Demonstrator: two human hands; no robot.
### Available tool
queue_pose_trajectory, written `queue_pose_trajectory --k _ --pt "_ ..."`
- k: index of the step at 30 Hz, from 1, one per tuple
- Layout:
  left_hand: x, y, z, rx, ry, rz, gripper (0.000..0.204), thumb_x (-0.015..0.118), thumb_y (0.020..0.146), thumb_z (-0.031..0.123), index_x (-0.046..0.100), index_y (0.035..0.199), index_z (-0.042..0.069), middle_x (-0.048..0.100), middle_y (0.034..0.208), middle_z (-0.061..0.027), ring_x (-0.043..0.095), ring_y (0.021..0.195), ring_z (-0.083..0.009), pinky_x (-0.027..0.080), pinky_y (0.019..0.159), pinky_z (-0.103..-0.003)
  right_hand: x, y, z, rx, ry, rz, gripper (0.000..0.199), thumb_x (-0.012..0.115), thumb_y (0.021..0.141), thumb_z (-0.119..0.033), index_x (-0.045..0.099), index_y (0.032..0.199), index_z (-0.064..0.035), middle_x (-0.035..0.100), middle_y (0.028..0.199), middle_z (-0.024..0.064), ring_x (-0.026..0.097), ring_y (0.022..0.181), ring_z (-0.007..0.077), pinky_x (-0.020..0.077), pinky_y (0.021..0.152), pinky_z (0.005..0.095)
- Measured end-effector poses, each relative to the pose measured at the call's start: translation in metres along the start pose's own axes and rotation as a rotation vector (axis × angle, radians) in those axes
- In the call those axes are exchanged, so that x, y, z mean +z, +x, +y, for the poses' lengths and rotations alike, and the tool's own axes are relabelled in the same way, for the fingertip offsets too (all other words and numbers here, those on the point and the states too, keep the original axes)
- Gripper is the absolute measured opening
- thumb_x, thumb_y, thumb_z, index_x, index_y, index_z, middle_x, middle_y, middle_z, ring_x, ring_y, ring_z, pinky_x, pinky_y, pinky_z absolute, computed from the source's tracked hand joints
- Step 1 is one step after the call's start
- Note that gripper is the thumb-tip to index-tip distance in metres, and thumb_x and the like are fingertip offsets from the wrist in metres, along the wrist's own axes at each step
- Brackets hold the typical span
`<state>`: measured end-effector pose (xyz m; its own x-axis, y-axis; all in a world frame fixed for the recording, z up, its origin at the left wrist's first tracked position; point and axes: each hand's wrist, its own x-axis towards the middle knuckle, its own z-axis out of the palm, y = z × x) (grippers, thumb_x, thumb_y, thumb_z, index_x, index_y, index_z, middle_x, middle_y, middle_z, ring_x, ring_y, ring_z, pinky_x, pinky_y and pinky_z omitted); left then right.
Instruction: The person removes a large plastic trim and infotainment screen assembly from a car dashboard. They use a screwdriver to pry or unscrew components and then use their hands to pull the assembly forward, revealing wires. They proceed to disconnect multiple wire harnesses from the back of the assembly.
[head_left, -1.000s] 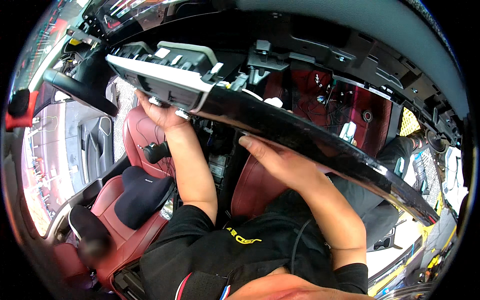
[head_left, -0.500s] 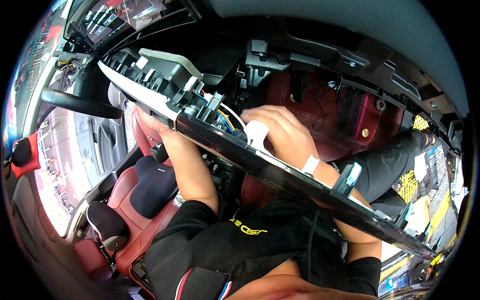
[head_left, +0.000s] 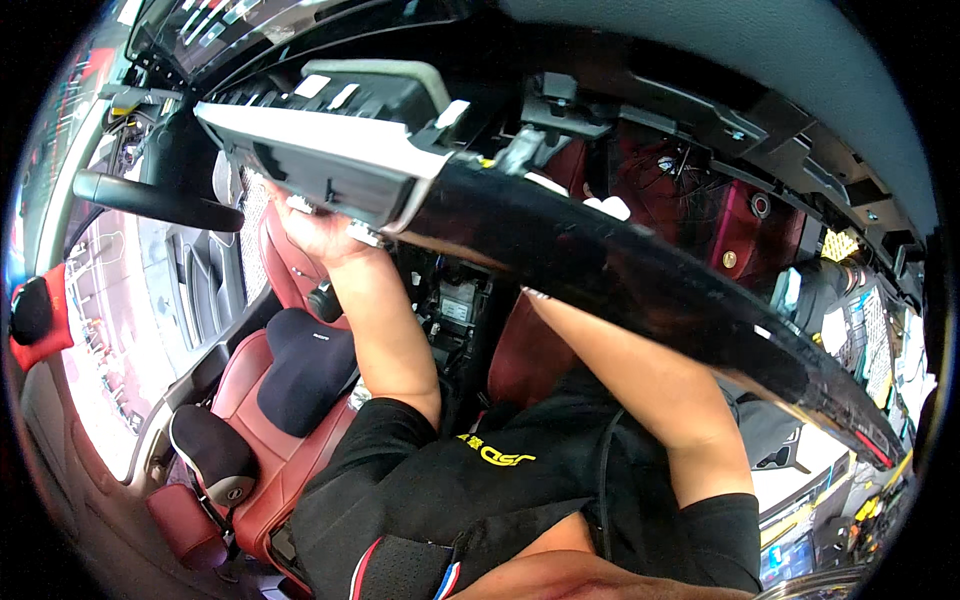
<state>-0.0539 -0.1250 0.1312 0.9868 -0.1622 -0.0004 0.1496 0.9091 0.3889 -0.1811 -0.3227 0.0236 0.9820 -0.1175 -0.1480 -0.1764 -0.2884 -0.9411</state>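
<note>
A long dashboard trim panel [head_left: 590, 260], glossy black with a white strip and a dark vent section at its left part, stretches slantwise across the car's interior. My left hand [head_left: 330, 238] is closed on the lower edge near its left end, palm turned up, with the fingertips hidden behind it. My right forearm [head_left: 635, 370] reaches up beneath the middle of the panel. The panel covers my right hand, so its fingers do not show. Over the upper edge peeks a rounded white piece [head_left: 608, 208] that I cannot identify.
Left of the panel is the steering wheel [head_left: 150, 205]. A dark red seat [head_left: 265, 375] with a black cushion [head_left: 308, 370] lies at lower left. The opened dashboard structure [head_left: 690, 130] runs along the top. Another person's dark-clothed leg [head_left: 805, 285] shows at right.
The panel has tilted, showing more of its black front and hiding the coloured wires. My right hand has gone from the panel's upper edge to out of sight behind it. My left hand keeps its hold.
</note>
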Motion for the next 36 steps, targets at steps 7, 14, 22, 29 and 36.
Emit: queue_pose_trajectory --k 7,14,22,29,36 --pt "0.008 0.006 -0.013 0.055 0.047 0.050 0.048 0.048 0.106 0.045 0.064 0.131 0.007 0.069 0.128 -0.0125 0.064 0.119 -0.0317 0.050 0.106 -0.051 -0.062 -0.044 -0.017 0.115 -0.353 -0.238 0.045 0.069 0.092 -0.025 0.062 0.133 -0.0076 0.065 0.119 0.0179 0.064 0.104 0.0371 0.0524 0.089 0.0427" --pt "0.031 0.003 -0.045 0.239 0.194 0.218 0.054 0.053 0.103 0.045 0.055 0.139 0.005 0.063 0.136 -0.0180 0.059 0.125 -0.0362 0.047 0.108 -0.050 -0.056 0.008 -0.025 -0.800 -0.945 0.201 0.031 0.070 0.087 -0.016 0.069 0.118 -0.0138 0.068 0.095 0.0049 0.066 0.071 0.0264 0.0570 0.061 0.0364" --pt "0.021 0.007 -0.029 0.141 -0.129 -0.140 0.055 0.036 0.109 0.049 0.059 0.136 0.007 0.065 0.130 -0.0143 0.061 0.119 -0.0333 0.049 0.106 -0.053 0.005 0.020 -0.062 -0.834 -1.187 0.459 0.053 0.071 0.084 -0.021 0.063 0.136 -0.0182 0.064 0.117 0.0052 0.061 0.110 0.0278 0.0540 0.087 0.0438" --pt "0.019 0.002 -0.042 0.079 -0.379 -0.163 0.048 0.044 0.109 0.045 0.055 0.139 0.008 0.062 0.132 -0.0091 0.059 0.121 -0.0267 0.047 0.107 -0.044 0.014 -0.001 -0.026 -0.909 -1.465 0.364 0.049 0.064 0.088 -0.024 0.064 0.136 -0.0180 0.057 0.142 -0.0022 0.053 0.129 0.0231 0.0440 0.108 0.0425" --pt "0.016 0.000 -0.039 0.231 -0.471 -0.080 0.045 0.059 0.106 0.032 0.047 0.142 0.010 0.060 0.131 -0.0067 0.061 0.116 -0.0194 0.054 0.095 -0.037 0.034 -0.014 -0.025 -0.660 -1.741 0.198 0.047 0.057 0.094 -0.029 0.061 0.139 -0.0168 0.054 0.147 0.0000 0.036 0.149 0.0259 0.0338 0.115 0.0484"
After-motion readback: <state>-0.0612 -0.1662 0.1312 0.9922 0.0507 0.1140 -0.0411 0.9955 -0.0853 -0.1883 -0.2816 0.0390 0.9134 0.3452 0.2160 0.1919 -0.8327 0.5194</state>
